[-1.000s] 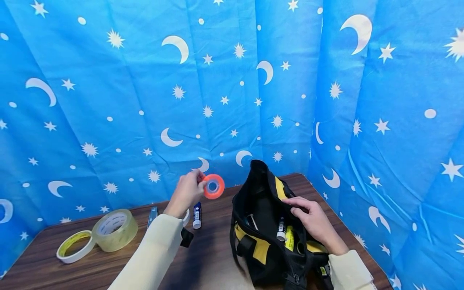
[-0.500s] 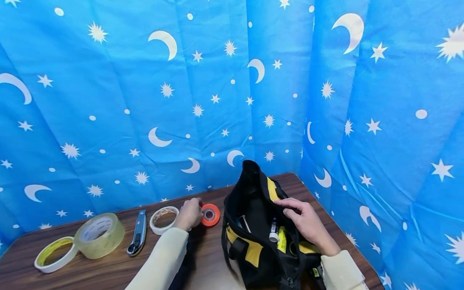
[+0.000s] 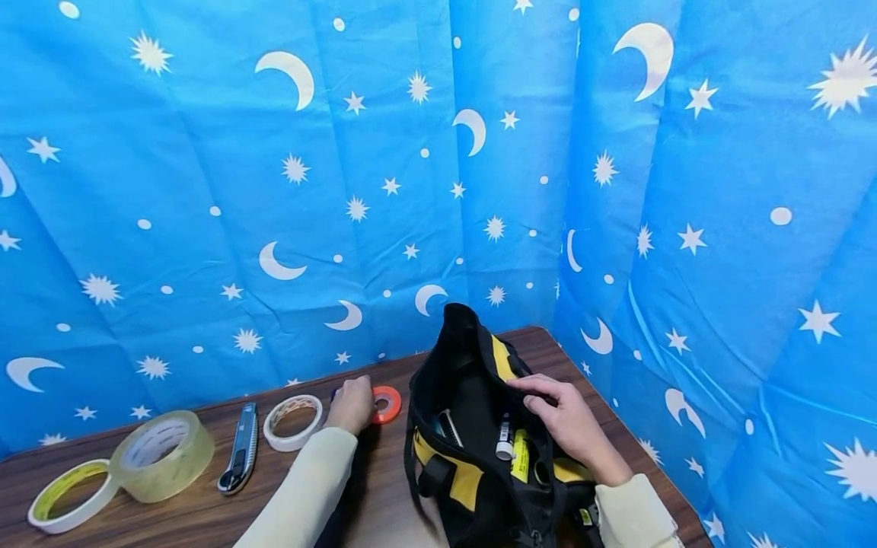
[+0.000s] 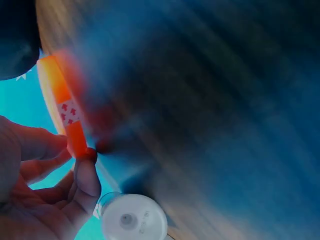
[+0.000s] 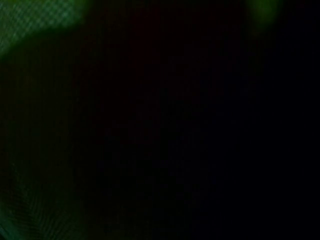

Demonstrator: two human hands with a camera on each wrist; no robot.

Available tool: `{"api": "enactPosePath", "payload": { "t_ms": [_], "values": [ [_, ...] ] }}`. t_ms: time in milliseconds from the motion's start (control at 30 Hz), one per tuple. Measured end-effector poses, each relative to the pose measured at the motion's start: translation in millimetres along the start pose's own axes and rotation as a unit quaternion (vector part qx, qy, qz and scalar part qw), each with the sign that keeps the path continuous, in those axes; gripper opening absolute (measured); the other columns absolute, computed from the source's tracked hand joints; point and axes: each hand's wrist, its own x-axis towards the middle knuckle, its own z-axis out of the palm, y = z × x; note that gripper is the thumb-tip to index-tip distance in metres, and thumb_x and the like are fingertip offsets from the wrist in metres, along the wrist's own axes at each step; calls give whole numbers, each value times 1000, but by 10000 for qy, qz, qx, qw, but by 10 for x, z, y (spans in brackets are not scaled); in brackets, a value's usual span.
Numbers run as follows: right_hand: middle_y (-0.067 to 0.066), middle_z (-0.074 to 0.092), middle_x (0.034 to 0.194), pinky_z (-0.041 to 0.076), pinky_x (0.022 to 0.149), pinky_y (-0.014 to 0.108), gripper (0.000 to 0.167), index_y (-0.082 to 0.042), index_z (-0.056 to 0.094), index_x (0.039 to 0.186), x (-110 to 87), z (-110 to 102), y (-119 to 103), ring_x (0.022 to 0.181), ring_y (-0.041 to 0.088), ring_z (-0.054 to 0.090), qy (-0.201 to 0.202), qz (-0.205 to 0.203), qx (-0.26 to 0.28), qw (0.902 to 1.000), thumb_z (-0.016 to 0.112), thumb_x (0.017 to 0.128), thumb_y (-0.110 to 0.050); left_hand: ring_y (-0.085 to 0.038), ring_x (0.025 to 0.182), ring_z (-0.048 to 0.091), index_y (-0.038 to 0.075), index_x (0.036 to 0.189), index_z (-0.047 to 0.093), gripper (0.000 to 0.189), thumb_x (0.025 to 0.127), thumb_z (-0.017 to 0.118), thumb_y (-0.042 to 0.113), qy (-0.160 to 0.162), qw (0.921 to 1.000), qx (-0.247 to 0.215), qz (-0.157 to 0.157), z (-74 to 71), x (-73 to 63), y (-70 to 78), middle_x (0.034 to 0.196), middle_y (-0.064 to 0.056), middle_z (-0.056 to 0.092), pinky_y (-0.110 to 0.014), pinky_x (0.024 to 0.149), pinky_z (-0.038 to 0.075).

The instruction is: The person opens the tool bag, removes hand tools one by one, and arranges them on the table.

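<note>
My left hand (image 3: 351,407) pinches the edge of a roll of orange tape (image 3: 393,403), close over the table left of the bag. In the left wrist view the roll (image 4: 76,135) appears edge-on between thumb and fingers, beside the white end of a glue stick (image 4: 134,217). That stick is mostly hidden behind the hand in the head view. A black and yellow tool bag (image 3: 467,487) gapes open, and my right hand (image 3: 572,426) grips its right rim. Inside lie a glue stick (image 3: 505,436) and a yellow item (image 3: 521,455). The right wrist view is almost black.
Along the table (image 3: 288,506), left of my left hand, sit a white tape roll (image 3: 313,435), a blue utility knife (image 3: 243,449), a wide clear tape roll (image 3: 178,468) and another narrow roll (image 3: 71,521). A blue star-patterned curtain (image 3: 384,152) hangs behind.
My left hand has brought the orange tape roll down from the air to the tabletop. My right hand stays on the bag's rim. The head view has swung slightly right.
</note>
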Motion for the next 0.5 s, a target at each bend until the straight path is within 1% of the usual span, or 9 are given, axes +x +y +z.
{"api": "enactPosePath", "payload": {
  "t_ms": [133,200,267,300,333,367,433,467,500],
  "values": [
    [-3,62,116,42,92,44,32,-17,67,117,5,11,-11,110,18,55,24,0,1,10000,51,93,-3,-29,74,62,-3,85,60,18,80,72,9,135,9999,19,-10,-18,-1,-10,78,-17,60,-45,68,51],
    [-3,62,116,42,92,44,32,-16,67,117,6,20,-25,110,18,55,8,-12,21,10000,51,93,-3,-31,83,60,-4,93,61,20,82,70,10,441,9989,-153,47,-81,-24,17,86,-19,60,-46,74,50],
    [-3,62,116,42,93,44,32,-15,67,118,7,24,-34,111,18,55,-27,-35,38,10000,51,94,-3,-32,91,56,-4,100,61,21,85,66,11,958,9941,-443,247,-192,-50,98,95,-19,58,-48,81,47],
    [-3,62,117,42,93,44,31,-14,67,118,7,25,-36,111,19,55,-37,-39,48,10000,51,94,-3,-32,94,54,-3,102,60,21,87,63,11,1289,9886,-640,441,-273,-71,163,98,-18,57,-48,83,46],
    [-3,62,117,42,93,44,31,-14,67,118,5,25,-38,112,19,55,-35,-37,49,10000,51,94,-3,-31,95,52,-1,104,60,18,88,60,9,1601,9808,-869,689,-361,-88,239,100,-17,56,-47,84,45],
    [-3,62,117,42,93,44,31,-14,67,118,4,25,-40,112,19,55,-30,-35,46,10000,51,94,-3,-29,94,52,0,104,60,16,90,56,7,1921,9703,-1075,1000,-456,-110,321,101,-14,56,-45,84,45],
    [-2,62,117,42,93,44,31,-14,67,117,-1,20,-40,112,19,55,-6,-26,44,10000,51,94,-2,-25,91,51,4,100,61,11,90,55,6,2401,9455,-1408,1690,-657,-165,495,98,-10,56,-41,82,45],
    [-2,62,117,42,93,44,31,-14,67,118,-3,18,-39,112,19,55,3,-18,41,10000,51,94,-2,-22,89,51,5,98,61,10,90,55,5,2565,9319,-1539,2050,-754,-203,579,96,-8,57,-39,80,45],
    [-2,62,117,42,93,44,31,-14,67,118,-6,15,-39,112,19,54,11,-13,35,10000,51,94,-2,-20,87,51,6,96,62,10,89,55,3,2644,9195,-1642,2401,-842,-252,658,95,-6,57,-36,78,46]
  ]
}}
